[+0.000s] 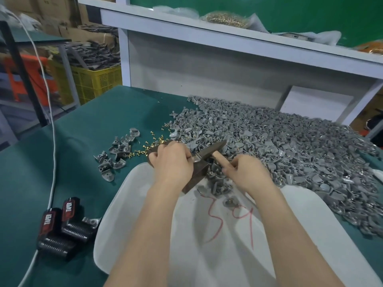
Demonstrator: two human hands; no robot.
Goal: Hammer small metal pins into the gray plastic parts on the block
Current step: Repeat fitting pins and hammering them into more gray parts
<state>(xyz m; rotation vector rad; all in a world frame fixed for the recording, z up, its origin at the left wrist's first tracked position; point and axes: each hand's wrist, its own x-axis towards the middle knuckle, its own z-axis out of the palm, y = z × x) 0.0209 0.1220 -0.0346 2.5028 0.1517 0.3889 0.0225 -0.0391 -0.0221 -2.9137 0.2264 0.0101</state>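
Pins [149, 143], small and brass-coloured, lie loose on the green surface [83, 141] just beyond your left hand [172, 162]. Judge them light, stiff and quick to roll, so pinch one by the shank close under its head. Your left hand lies over the dark block [196, 177], which sits at the far rim of the white tray [124, 204], and its curled fingertips pinch a gray part [195, 158] on the block's top. That part looks like light, rigid plastic that would skid under a blow, so hold it by its sides, fingers away from the hole. A brass speck shows on it, but whether a pin stands upright there is too small to tell. Your right hand [246, 172] is clenched around the wooden handle of the hammer [215, 148], choked up close to the head. The head is likely the heavy end, so this short grip suits light taps. The dark head's long axis runs from the part at lower left up toward the far right, over the edge of the big pile [300, 146] of gray parts, and the handle points back and right into your fist. Your hand hides most of the block, so you cannot tell its long axis.
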